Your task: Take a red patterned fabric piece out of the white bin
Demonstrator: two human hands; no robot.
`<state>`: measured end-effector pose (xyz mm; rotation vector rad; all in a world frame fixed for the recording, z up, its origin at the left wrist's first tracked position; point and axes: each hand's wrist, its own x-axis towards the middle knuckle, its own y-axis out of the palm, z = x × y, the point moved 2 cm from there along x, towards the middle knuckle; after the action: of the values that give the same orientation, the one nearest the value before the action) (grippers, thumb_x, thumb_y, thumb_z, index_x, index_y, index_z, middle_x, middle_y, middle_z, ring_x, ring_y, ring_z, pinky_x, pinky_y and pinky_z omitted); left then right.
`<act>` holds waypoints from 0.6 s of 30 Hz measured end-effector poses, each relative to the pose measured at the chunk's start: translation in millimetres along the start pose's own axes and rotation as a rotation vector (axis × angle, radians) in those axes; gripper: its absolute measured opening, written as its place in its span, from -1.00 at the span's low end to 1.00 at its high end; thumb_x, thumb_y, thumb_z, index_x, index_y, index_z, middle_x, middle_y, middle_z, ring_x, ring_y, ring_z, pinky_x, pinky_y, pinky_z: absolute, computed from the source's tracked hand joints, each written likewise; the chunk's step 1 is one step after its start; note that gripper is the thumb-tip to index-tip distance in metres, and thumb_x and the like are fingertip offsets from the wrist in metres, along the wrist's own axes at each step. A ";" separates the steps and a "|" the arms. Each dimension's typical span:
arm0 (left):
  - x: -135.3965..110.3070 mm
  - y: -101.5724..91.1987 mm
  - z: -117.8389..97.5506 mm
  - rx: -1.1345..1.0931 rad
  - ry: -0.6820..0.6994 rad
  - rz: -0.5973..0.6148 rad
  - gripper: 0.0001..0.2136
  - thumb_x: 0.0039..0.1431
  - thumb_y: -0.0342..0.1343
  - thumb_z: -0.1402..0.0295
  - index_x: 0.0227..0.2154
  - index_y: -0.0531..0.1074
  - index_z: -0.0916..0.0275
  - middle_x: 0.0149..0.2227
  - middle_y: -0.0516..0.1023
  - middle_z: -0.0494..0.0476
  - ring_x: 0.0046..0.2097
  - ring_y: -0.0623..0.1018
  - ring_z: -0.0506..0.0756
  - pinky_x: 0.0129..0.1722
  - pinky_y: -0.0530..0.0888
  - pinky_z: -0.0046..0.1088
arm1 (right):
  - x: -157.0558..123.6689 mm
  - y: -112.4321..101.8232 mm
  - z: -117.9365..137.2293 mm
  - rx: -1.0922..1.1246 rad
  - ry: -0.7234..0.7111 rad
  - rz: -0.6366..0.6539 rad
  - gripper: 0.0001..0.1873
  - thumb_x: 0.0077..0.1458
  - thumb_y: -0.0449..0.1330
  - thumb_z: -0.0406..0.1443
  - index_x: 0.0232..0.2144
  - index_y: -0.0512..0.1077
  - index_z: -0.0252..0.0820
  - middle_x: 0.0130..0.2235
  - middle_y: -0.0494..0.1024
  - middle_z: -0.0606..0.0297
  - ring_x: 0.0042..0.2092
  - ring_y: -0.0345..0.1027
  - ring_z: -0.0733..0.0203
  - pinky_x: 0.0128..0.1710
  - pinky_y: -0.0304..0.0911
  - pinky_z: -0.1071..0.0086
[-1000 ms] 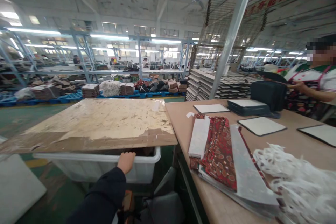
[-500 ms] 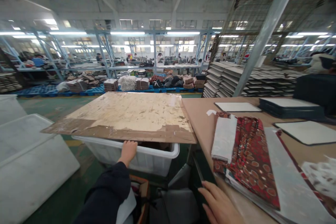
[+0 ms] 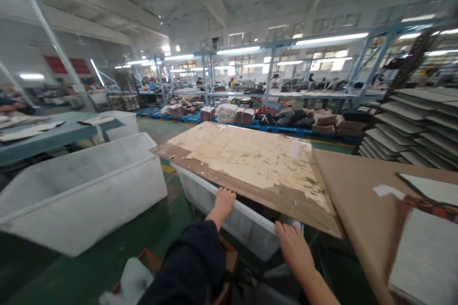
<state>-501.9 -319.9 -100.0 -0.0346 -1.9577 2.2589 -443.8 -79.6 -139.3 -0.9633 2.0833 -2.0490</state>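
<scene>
My left hand (image 3: pixel 224 201) curls over the near rim of a white plastic bin (image 3: pixel 229 214), its fingers hidden under the worn cardboard sheet (image 3: pixel 250 162) that lies across the bin. My right hand (image 3: pixel 293 247) lies with fingers stretched out against the same rim, close to the bin's right corner and just under the sheet's edge. A dark sleeve covers my left forearm.
A second, larger white bin (image 3: pixel 82 190) stands on the green floor to the left. A brown worktable (image 3: pixel 361 200) with a stack of fabric and paper (image 3: pixel 425 252) runs along the right. Stacked grey boards (image 3: pixel 411 124) sit behind it. Pallets with bundles line the back.
My view has swung left. My right hand has come from the table's edge to the bin's rim. My left hand has stayed on the rim.
</scene>
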 end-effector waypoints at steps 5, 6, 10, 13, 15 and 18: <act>-9.4 3.3 -1.0 -0.062 0.016 0.104 -0.78 0.16 0.02 0.25 -0.23 0.37 0.29 -0.15 0.42 0.14 -0.09 0.41 0.12 -0.07 0.34 -0.13 | 3.6 -18.0 -1.3 0.018 -0.029 0.157 -0.72 0.08 -0.08 -0.55 -0.25 0.37 -0.33 -0.35 0.48 0.12 -0.23 0.32 0.08 -0.14 0.04 0.27; -12.9 3.5 -0.4 -0.071 0.025 0.122 -0.77 0.16 0.02 0.25 -0.23 0.37 0.29 -0.15 0.42 0.14 -0.10 0.41 0.12 -0.07 0.34 -0.14 | 1.1 -19.9 0.5 0.027 -0.038 0.170 -0.72 0.07 -0.08 -0.56 -0.25 0.37 -0.33 -0.36 0.48 0.14 -0.25 0.33 0.09 -0.16 0.04 0.29; -24.3 5.7 5.5 -0.119 0.047 0.163 -0.80 0.17 0.00 0.30 -0.21 0.37 0.29 -0.15 0.43 0.16 -0.06 0.39 0.14 -0.03 0.29 -0.11 | -8.8 -17.3 4.9 0.067 -0.070 0.223 -0.68 -0.01 -0.05 -0.61 -0.29 0.36 -0.29 -0.38 0.48 0.18 -0.28 0.32 0.14 -0.22 0.01 0.33; -42.9 14.3 10.5 -0.160 -0.024 0.146 -0.72 0.20 -0.13 0.42 -0.03 0.29 0.22 0.02 0.34 0.24 0.10 0.26 0.17 0.10 0.11 -0.09 | -4.9 -12.3 -0.6 0.077 -0.072 0.243 -0.70 -0.02 -0.05 -0.61 -0.30 0.35 -0.29 -0.37 0.47 0.16 -0.27 0.32 0.12 -0.22 -0.01 0.32; -73.2 29.3 10.9 -0.176 -0.120 0.130 -0.59 0.21 -0.23 0.45 0.13 0.08 0.20 0.18 0.12 0.27 0.20 0.09 0.16 0.16 -0.02 -0.09 | 3.1 -10.0 -6.4 0.074 -0.066 0.247 -0.70 -0.02 -0.07 -0.62 -0.32 0.35 -0.31 -0.39 0.47 0.15 -0.28 0.32 0.12 -0.22 -0.02 0.32; -141.3 76.7 -0.6 -0.197 -0.262 0.213 -0.50 0.17 -0.19 0.36 0.18 -0.06 0.29 0.25 -0.06 0.32 0.24 -0.03 0.21 0.18 -0.06 -0.08 | 15.1 -7.7 -13.0 0.068 -0.051 0.235 -0.71 -0.01 -0.08 -0.62 -0.36 0.34 -0.31 -0.41 0.47 0.15 -0.29 0.32 0.11 -0.18 -0.03 0.31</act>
<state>-369.8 -348.1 -187.3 0.0336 -2.4138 2.2860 -458.9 -74.6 -125.2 -0.7147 1.9809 -1.9427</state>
